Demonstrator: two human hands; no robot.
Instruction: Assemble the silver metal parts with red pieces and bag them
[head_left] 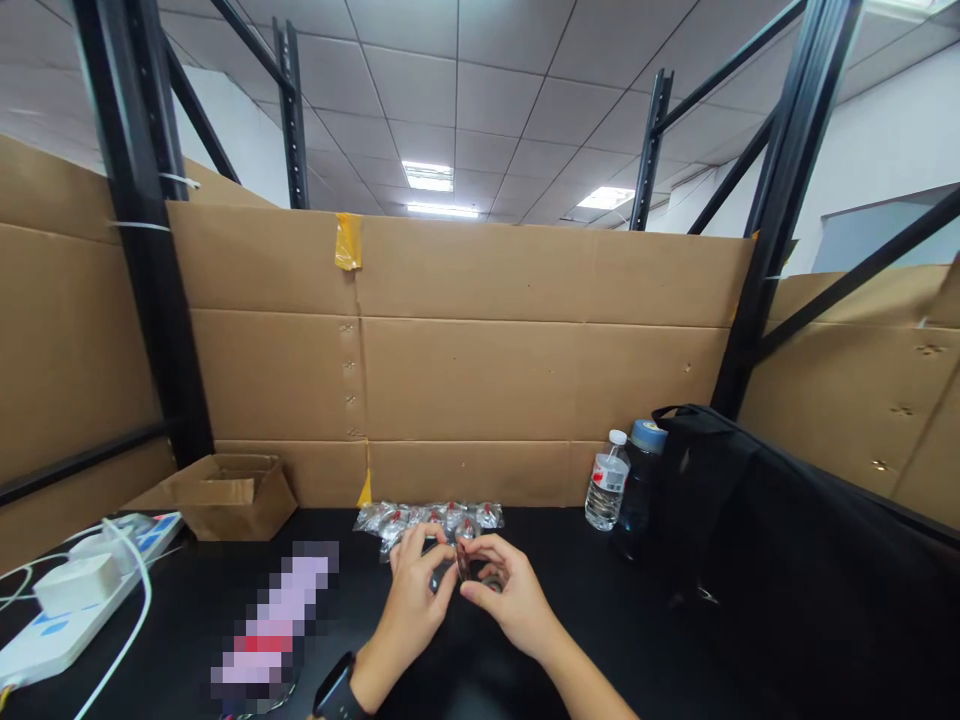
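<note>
In the middle of the black table, my two hands meet just in front of a row of clear plastic packets (442,516) with small red parts inside. My right hand (510,600) pinches a small, shiny, reddish-brown disc (462,562) on edge between thumb and fingers. Another small dark, roundish shape shows under its curled fingers, too hidden to name. Closed in a pinch, my left hand (416,585) touches the disc's left side. Something glossy shows between its thumb and fingers, but what it is cannot be made out. A dark watch is on my left wrist.
An open cardboard box (240,505) and a white power strip (90,600) with plugs and cables stand left. A blurred pinkish object (277,625) lies nearer. On the right are a water bottle (607,485), a blue-capped dark bottle (637,490) and a large black bag (787,560). Cardboard walls (480,370) enclose the table.
</note>
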